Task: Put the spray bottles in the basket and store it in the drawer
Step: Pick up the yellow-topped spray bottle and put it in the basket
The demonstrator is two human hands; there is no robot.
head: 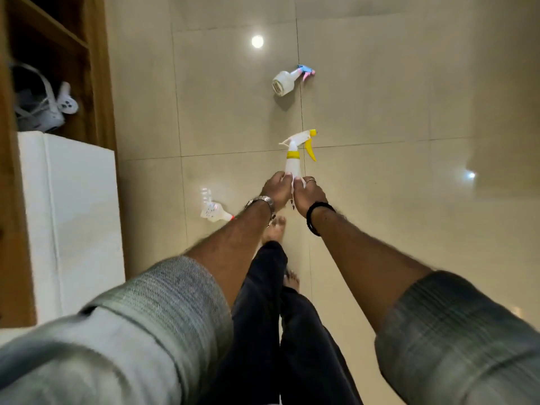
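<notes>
A white spray bottle with a yellow trigger [293, 159] is held above the tiled floor, nozzle pointing away from me. My left hand [274, 191] and my right hand [309, 192] both grip its lower body. A second white bottle with a blue and pink trigger [285, 82] lies on its side farther off on the floor. A third, clear bottle with a red collar [213, 213] lies on the floor to the left, partly hidden by my left forearm. No basket is in view.
A white cabinet front [73, 214] stands at the left below wooden shelving [49, 39]. A white headset and controller [43, 103] lie on a shelf. My bare feet [274, 229] stand on the glossy floor tiles [409, 112].
</notes>
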